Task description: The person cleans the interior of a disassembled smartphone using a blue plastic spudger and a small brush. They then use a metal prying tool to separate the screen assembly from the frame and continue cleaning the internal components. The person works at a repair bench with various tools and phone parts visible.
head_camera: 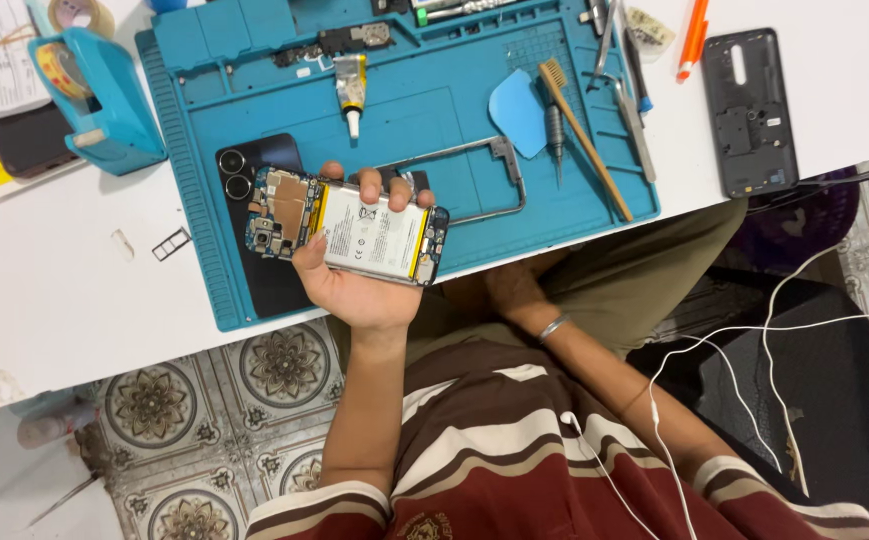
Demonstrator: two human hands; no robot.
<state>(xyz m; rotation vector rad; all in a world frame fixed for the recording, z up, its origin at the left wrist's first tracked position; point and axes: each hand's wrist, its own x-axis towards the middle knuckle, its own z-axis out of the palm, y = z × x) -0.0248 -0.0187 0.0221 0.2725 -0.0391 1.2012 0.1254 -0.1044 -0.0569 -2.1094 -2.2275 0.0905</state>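
A white table (55, 300) carries a blue repair mat (425, 120) just beyond the left hand (355, 290), a blue tape dispenser (100, 95) to its left, and 1 dark phone cover (752, 110) far right.

light: bright, even | shadows: soft, short | focus: sharp | edges: slight distortion

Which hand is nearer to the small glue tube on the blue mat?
Left. The left hand, holding the opened phone, is just below the small glue tube. The right hand rests lower, under the table edge.
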